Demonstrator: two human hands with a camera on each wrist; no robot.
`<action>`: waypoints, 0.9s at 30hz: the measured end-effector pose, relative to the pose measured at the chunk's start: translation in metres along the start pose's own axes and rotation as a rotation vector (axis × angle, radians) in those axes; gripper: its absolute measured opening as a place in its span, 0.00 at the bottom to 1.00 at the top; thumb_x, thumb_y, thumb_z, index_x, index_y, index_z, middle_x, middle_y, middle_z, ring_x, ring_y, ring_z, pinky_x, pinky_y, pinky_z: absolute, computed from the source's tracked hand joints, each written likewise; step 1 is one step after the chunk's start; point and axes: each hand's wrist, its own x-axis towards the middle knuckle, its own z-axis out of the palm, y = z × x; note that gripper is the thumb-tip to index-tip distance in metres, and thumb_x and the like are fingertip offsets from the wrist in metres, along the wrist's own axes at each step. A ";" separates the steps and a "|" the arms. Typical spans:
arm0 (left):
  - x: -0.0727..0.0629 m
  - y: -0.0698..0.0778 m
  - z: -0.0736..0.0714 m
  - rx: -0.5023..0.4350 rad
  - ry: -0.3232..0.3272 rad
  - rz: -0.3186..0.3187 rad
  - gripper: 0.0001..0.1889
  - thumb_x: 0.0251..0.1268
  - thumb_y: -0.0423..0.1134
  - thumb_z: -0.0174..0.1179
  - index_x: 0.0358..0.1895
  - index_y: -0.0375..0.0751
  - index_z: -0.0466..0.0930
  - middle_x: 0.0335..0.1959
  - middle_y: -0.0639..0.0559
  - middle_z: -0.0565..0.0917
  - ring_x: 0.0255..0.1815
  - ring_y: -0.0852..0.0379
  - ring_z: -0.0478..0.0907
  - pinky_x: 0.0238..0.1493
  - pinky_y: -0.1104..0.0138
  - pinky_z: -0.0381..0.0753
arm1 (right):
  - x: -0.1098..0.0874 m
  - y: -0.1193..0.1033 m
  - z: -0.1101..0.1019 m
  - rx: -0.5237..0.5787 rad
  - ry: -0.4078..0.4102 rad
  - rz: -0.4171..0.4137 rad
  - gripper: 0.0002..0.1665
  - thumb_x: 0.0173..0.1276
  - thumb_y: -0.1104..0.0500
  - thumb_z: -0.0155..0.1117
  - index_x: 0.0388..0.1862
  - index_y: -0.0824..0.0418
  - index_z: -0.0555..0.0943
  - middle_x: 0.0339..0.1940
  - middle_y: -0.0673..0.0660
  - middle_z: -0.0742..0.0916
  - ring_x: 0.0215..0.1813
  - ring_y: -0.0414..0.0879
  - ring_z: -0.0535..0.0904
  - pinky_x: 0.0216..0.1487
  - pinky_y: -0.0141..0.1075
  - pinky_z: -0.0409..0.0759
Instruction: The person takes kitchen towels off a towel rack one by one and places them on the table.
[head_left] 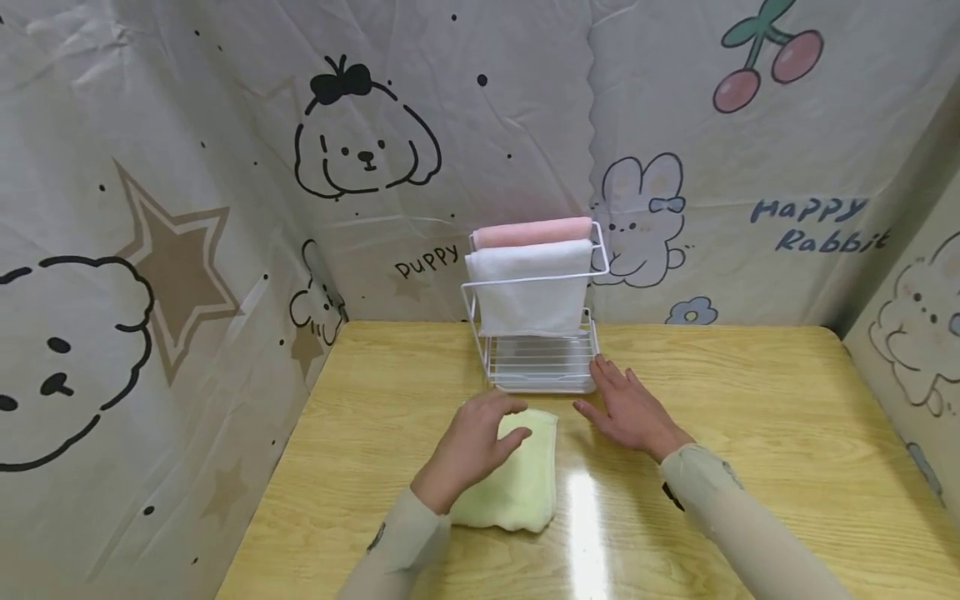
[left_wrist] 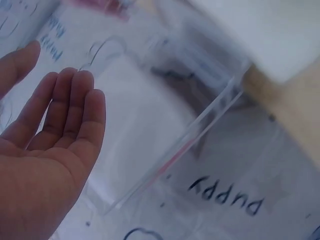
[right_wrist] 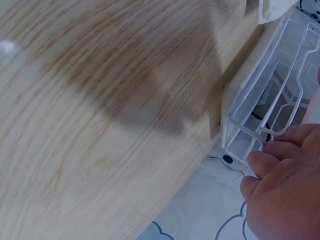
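A white wire rack (head_left: 597, 350) with a tray base stands at the back of the table. Over its upper bars hang a pink towel (head_left: 532, 232) and, in front of it, a white towel (head_left: 534, 292). My right hand (head_left: 633, 414) is at the rack's right side, fingers extended with the tips right at the base; the right wrist view shows the fingers (right_wrist: 280, 150) beside the lower wires. A pale yellow cloth (head_left: 528, 479) lies flat in front of the rack. Above it hovers my left hand (head_left: 476, 442), fingers relaxed, palm bare in the left wrist view.
The light wood table (head_left: 765, 467) extends to both sides of the rack. Behind it and at the sides hangs a printed curtain (head_left: 525, 125) with cartoon animals. The back table edge runs close behind the rack.
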 end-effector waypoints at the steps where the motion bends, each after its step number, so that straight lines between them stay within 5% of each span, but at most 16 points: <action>1: 0.006 0.001 -0.005 0.006 0.022 0.013 0.14 0.61 0.35 0.72 0.48 0.35 0.85 0.45 0.47 0.86 0.49 0.50 0.82 0.52 0.58 0.81 | 0.000 0.000 -0.001 0.001 -0.001 0.001 0.48 0.79 0.37 0.49 0.77 0.75 0.55 0.79 0.71 0.58 0.78 0.65 0.53 0.76 0.60 0.47; 13: 0.069 0.013 -0.046 0.045 0.276 0.116 0.14 0.59 0.32 0.73 0.47 0.32 0.84 0.42 0.44 0.87 0.45 0.48 0.83 0.50 0.60 0.81 | -0.001 0.002 -0.001 0.007 -0.005 -0.001 0.49 0.79 0.37 0.48 0.77 0.75 0.55 0.79 0.71 0.57 0.78 0.65 0.52 0.76 0.59 0.47; 17: 0.093 0.022 -0.059 0.085 0.304 0.157 0.13 0.60 0.33 0.72 0.47 0.32 0.84 0.43 0.43 0.87 0.46 0.48 0.83 0.52 0.60 0.80 | -0.002 0.003 0.000 0.012 0.003 -0.001 0.48 0.79 0.37 0.48 0.77 0.75 0.55 0.79 0.71 0.57 0.78 0.65 0.52 0.76 0.59 0.47; 27: 0.146 0.020 -0.085 0.144 0.331 0.090 0.12 0.63 0.35 0.71 0.45 0.32 0.85 0.42 0.44 0.87 0.47 0.49 0.82 0.53 0.59 0.78 | -0.002 0.004 0.000 0.007 0.028 -0.019 0.47 0.79 0.39 0.50 0.76 0.75 0.57 0.78 0.71 0.59 0.78 0.65 0.54 0.75 0.59 0.49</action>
